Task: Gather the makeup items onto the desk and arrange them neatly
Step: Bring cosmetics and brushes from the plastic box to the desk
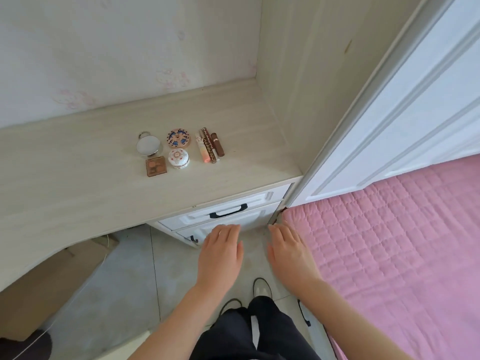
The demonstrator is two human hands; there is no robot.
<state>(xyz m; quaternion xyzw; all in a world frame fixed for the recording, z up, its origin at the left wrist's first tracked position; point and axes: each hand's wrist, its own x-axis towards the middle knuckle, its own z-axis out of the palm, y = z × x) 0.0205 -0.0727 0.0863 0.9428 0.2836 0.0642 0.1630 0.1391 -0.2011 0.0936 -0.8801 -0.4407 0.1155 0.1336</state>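
Both hands are empty on my end: left hand and right hand are out flat, fingers straight, hovering low by the drawers. The makeup's on the desk: silver compact, patterned compact, jar and square palette sit in a block, with the tubes side by side just right of them.

Dark trousers, pale shoes
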